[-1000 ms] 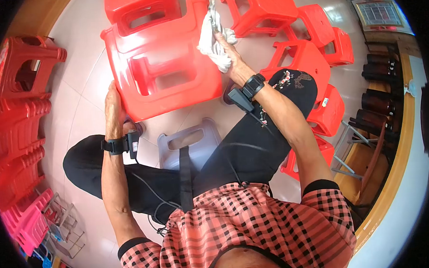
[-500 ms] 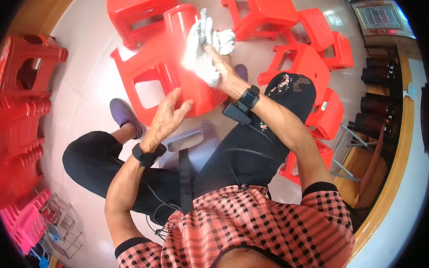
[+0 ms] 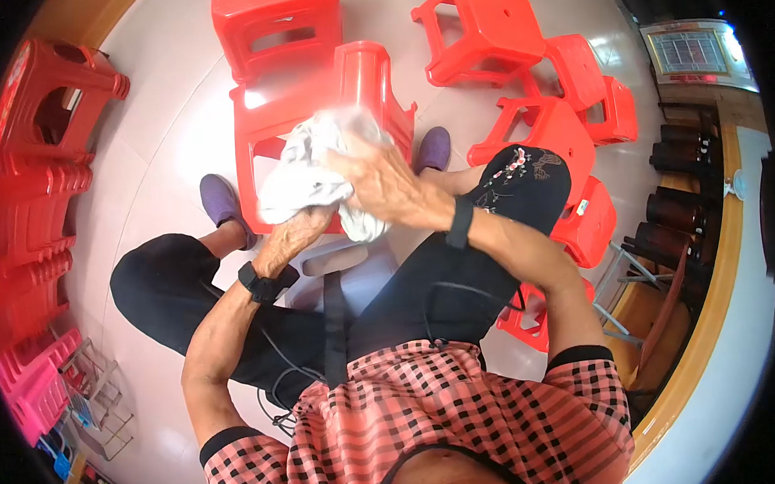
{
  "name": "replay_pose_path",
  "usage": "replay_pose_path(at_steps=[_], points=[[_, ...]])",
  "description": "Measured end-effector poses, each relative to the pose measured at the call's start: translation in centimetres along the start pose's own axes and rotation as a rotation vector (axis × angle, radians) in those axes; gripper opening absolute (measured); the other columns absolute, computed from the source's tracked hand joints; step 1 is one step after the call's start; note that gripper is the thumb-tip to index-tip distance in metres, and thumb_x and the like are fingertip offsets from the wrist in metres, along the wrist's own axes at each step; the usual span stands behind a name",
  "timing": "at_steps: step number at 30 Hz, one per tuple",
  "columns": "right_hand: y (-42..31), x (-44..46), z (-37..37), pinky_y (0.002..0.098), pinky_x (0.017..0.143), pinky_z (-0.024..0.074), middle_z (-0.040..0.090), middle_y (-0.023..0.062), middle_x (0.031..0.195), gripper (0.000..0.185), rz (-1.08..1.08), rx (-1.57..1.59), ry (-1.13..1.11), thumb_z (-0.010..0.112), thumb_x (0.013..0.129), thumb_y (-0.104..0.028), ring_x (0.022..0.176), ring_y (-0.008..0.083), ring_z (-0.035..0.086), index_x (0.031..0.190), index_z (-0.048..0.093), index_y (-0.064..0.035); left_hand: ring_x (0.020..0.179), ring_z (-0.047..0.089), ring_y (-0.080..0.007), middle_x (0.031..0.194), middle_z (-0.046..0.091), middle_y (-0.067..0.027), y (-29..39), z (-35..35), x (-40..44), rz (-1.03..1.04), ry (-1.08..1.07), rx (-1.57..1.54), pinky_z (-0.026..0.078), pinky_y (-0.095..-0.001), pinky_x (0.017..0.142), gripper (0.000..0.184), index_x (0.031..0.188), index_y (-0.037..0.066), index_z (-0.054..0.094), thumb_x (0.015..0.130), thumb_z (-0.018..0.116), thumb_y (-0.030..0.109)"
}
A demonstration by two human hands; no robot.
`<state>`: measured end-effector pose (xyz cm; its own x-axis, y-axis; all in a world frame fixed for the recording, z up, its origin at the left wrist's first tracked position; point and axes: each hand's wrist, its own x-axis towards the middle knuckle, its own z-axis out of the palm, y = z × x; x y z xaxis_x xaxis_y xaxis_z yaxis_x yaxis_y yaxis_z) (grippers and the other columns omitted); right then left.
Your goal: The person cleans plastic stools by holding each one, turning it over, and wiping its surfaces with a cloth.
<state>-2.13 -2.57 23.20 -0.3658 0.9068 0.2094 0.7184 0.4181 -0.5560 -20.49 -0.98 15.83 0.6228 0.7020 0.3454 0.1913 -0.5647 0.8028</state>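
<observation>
A red stool lies between my feet, its legs and an opening showing. My right hand is closed on a white cloth in front of the stool's lower part, slightly blurred by motion. Under the cloth's lower edge is my left hand, its fingertips hidden by the cloth, so whether it grips the stool or the cloth is unclear. A grey-blue stool shows below my hands, between my thighs.
Another red stool stands beyond. Several red stools are spread at the right, and tall stacks of red stools line the left. Pink stools and a metal rack sit lower left. A folding chair is at the right.
The red stool has been turned and now sits lower between my feet. My right hand has moved left and down with the cloth. My left hand left the stool's side and came in beneath the cloth.
</observation>
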Motion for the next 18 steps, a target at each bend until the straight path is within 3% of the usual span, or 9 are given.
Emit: replay_pose_path(at_steps=[2,3,5,6,9,11,13,17,18], points=[[4.5,1.6,1.0,0.0447,0.064,0.0528,0.053,0.0213,0.1,0.039,-0.09,-0.087,0.1,0.065,0.071,-0.011,0.082,0.038,0.062,0.109,0.062,-0.0077,0.073,0.053,-0.011,0.074,0.059,-0.0036,1.3,-0.6,0.1,-0.545,-0.168,-0.356,0.045,-0.0285,0.069,0.02,0.093,-0.001,0.062,0.088,0.057,0.018],[5.7,2.7,-0.2,0.0431,0.057,0.0529,0.054,0.0208,0.1,0.037,-0.082,-0.135,0.152,0.062,0.07,-0.006,0.075,0.0362,0.063,0.107,0.062,-0.0085,0.072,0.051,-0.0103,0.074,0.057,-0.0024,1.2,-0.8,0.2,-0.585,-0.195,-0.32,0.044,-0.0281,0.068,0.02,0.091,-0.001,0.061,0.089,0.056,0.019],[9.1,4.5,-2.0,0.0451,0.061,0.0546,0.057,0.0187,0.103,0.039,-0.036,-0.253,0.213,0.061,0.073,-0.008,0.077,0.0371,0.063,0.112,0.061,-0.0108,0.071,0.048,-0.009,0.072,0.054,0.0,0.8,-1.3,0.2,-0.665,-0.246,-0.244,0.042,-0.0274,0.066,0.021,0.088,-0.001,0.06,0.09,0.056,0.02],[12.7,5.5,-1.9,0.0476,0.066,0.0541,0.057,0.0194,0.103,0.037,0.049,-0.291,0.223,0.065,0.077,-0.016,0.082,0.0383,0.063,0.114,0.06,-0.012,0.069,0.041,-0.0083,0.069,0.045,0.0023,0.8,-0.7,0.0,-0.641,-0.152,-0.373,0.038,-0.0268,0.062,0.026,0.08,0.001,0.054,0.092,0.058,0.024],[14.0,7.1,-4.0,0.0497,0.073,0.0522,0.057,0.022,0.101,0.034,0.364,-0.258,0.271,0.067,0.08,-0.025,0.089,0.041,0.061,0.108,0.059,-0.0063,0.063,0.028,-0.0093,0.066,0.028,0.0017,0.9,-1.6,1.0,-0.617,-0.108,-0.296,0.028,-0.0304,0.053,0.039,0.071,0.004,0.038,0.088,0.063,0.027],[16.4,7.1,-1.5,0.0502,0.077,0.0503,0.055,0.0246,0.102,0.038,0.223,-0.193,0.348,0.066,0.081,-0.028,0.092,0.0424,0.059,0.108,0.058,-0.0034,0.063,0.031,-0.0084,0.066,0.031,0.0026,0.5,-1.5,1.1,-0.618,-0.112,-0.342,0.029,-0.0288,0.054,0.04,0.071,0.005,0.04,0.089,0.064,0.03],[10.9,6.9,-1.3,0.0498,0.081,0.0483,0.048,0.0269,0.109,0.054,0.345,-0.136,0.338,0.068,0.079,-0.038,0.096,0.044,0.054,0.117,0.054,-0.0009,0.063,0.032,-0.008,0.065,0.033,0.0033,0.2,-0.9,1.0,-0.616,-0.099,-0.489,0.03,-0.0281,0.054,0.041,0.07,0.005,0.04,0.09,0.064,0.032],[3.6,4.8,-1.0,0.0542,0.08,0.0455,0.04,0.0217,0.12,0.076,0.225,-0.334,0.092,0.075,0.069,-0.051,0.109,0.0415,0.042,0.127,0.051,-0.0069,0.064,0.034,-0.0074,0.066,0.037,0.004,0.3,-0.8,0.3,-0.649,-0.113,-0.43,0.032,-0.0277,0.055,0.041,0.07,0.005,0.043,0.092,0.063,0.033],[2.4,4.3,-1.1,0.0547,0.083,0.0461,0.042,0.0222,0.122,0.07,0.234,-0.379,-0.013,0.076,0.067,-0.046,0.105,0.0434,0.045,0.123,0.055,-0.0098,0.064,0.035,-0.0074,0.066,0.037,0.0041,0.5,-0.7,0.5,-0.648,-0.11,-0.419,0.033,-0.0277,0.055,0.04,0.071,0.005,0.044,0.092,0.063,0.033]])
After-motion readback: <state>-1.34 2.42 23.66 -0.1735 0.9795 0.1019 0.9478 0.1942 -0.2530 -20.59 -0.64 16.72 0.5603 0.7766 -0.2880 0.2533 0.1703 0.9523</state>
